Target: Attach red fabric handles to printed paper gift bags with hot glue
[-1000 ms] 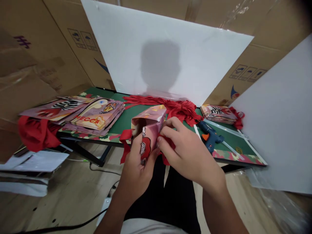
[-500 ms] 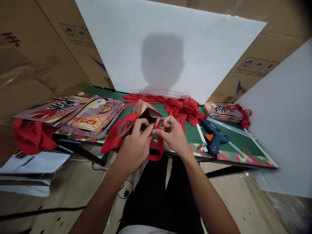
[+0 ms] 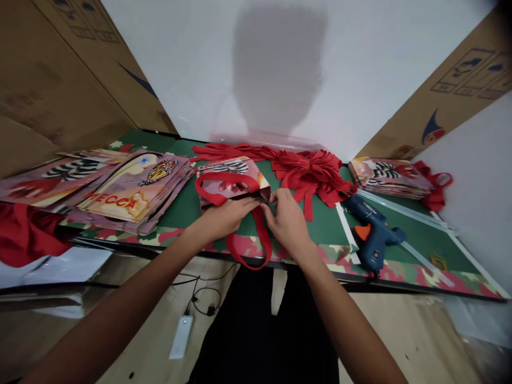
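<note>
A small printed paper bag (image 3: 256,169) with red ribbon handles lies on its side on the green tabletop, its opening edge toward me. My left hand (image 3: 230,216) is closed on the near edge of its mouth. Close beside it, my right hand (image 3: 287,220) pinches the bag's right corner, thumb against fingers. One red ribbon handle (image 3: 262,234) loops down over the table's front edge between my hands. The other handle loop lies across the bag's printed face. What my fingertips press on inside the mouth is hidden.
Flat printed bags (image 3: 132,186) are stacked at left, with red handles (image 3: 28,234) hanging off the edge. Behind the hands lies a bundle of red ribbons (image 3: 310,170). A blue glue gun (image 3: 374,234) and another bag stack (image 3: 388,178) are at right. A white board (image 3: 192,64) stands behind.
The bag has gone from being held up, mouth open, to lying flatter on the table, printed face showing. My left hand has turned flatter. The view has tilted down and closer.
</note>
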Demonstrator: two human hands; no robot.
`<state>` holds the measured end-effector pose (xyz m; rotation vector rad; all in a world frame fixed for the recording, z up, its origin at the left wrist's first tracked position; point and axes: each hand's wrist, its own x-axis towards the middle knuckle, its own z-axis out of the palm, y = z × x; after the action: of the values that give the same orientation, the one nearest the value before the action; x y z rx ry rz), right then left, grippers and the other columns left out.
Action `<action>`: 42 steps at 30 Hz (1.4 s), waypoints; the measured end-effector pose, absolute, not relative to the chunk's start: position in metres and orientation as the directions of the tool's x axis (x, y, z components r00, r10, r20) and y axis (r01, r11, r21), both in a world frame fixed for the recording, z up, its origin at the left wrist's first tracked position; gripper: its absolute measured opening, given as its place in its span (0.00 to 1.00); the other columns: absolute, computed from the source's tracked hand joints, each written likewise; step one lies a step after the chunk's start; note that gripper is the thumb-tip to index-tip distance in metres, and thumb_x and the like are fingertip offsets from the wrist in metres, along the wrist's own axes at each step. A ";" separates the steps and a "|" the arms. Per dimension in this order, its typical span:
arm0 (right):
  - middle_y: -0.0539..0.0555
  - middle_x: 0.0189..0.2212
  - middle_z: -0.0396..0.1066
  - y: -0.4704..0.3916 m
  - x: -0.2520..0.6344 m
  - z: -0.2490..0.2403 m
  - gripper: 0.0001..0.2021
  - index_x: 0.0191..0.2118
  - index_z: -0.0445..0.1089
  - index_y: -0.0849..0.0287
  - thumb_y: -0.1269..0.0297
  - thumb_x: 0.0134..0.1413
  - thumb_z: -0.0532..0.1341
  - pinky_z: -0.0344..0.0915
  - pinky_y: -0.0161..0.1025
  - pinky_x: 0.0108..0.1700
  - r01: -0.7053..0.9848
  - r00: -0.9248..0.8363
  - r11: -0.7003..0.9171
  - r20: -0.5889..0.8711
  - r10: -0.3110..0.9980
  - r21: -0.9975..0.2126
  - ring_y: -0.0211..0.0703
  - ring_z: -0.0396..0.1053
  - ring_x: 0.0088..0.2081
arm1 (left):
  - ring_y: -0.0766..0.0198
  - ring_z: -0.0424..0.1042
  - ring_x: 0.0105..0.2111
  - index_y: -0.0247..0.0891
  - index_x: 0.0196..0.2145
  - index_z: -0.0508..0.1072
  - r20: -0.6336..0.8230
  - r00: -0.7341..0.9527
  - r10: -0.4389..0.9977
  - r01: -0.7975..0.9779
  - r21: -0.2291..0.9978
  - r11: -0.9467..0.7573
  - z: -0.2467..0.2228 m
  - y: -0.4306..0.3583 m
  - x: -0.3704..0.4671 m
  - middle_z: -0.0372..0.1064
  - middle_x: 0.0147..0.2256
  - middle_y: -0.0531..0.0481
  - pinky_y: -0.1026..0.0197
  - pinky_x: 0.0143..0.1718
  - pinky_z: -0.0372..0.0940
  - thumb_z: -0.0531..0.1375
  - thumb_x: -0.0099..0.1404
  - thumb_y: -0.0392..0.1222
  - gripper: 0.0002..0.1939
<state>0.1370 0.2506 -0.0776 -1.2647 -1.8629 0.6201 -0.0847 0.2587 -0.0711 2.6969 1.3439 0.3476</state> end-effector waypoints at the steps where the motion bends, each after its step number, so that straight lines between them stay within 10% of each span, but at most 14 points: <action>1: 0.57 0.49 0.72 0.246 0.137 -0.073 0.03 0.47 0.67 0.54 0.66 0.71 0.62 0.70 0.44 0.46 0.609 -0.258 0.446 0.368 0.893 -0.655 0.52 0.74 0.47 | 0.56 0.81 0.55 0.52 0.70 0.69 0.134 0.598 0.790 0.769 0.181 -0.613 -0.072 0.259 -0.087 0.75 0.64 0.47 0.58 0.54 0.76 0.54 0.74 0.28 0.32; 8: 0.63 0.69 0.66 0.246 0.134 -0.077 0.24 0.69 0.65 0.58 0.75 0.72 0.61 0.72 0.53 0.65 0.642 -0.553 0.598 0.251 0.795 -0.480 0.58 0.70 0.66 | 0.43 0.79 0.57 0.32 0.71 0.67 0.136 0.657 0.741 0.753 -0.074 -0.654 -0.076 0.242 -0.096 0.74 0.64 0.32 0.47 0.52 0.78 0.54 0.76 0.34 0.29; 12: 0.62 0.70 0.65 0.247 0.134 -0.081 0.24 0.69 0.68 0.56 0.75 0.73 0.60 0.73 0.55 0.66 0.649 -0.547 0.594 0.251 0.799 -0.475 0.58 0.70 0.67 | 0.42 0.77 0.61 0.29 0.71 0.65 0.396 0.667 0.631 0.725 -0.151 -0.672 -0.079 0.204 -0.102 0.75 0.62 0.31 0.44 0.60 0.74 0.53 0.73 0.28 0.30; 16: 0.62 0.69 0.66 0.244 0.134 -0.077 0.21 0.67 0.70 0.57 0.74 0.73 0.61 0.74 0.53 0.65 0.677 -0.541 0.581 0.229 0.809 -0.452 0.58 0.71 0.66 | 0.49 0.79 0.56 0.35 0.64 0.71 0.652 0.418 0.633 0.810 0.048 -0.584 -0.099 0.158 -0.105 0.80 0.54 0.37 0.47 0.60 0.73 0.58 0.76 0.31 0.20; 42: 0.61 0.69 0.68 0.247 0.137 -0.066 0.23 0.68 0.73 0.52 0.71 0.72 0.66 0.77 0.53 0.60 0.705 -0.547 0.572 0.191 0.815 -0.419 0.59 0.74 0.63 | 0.47 0.72 0.64 0.43 0.70 0.68 0.472 0.200 0.859 0.820 0.400 -0.410 -0.121 0.137 -0.096 0.74 0.65 0.40 0.41 0.65 0.67 0.52 0.82 0.42 0.22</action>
<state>0.1374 0.2469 -0.0659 -1.2356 -2.4428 0.4178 -0.0964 0.1366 -0.1208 2.3858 1.6716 1.0047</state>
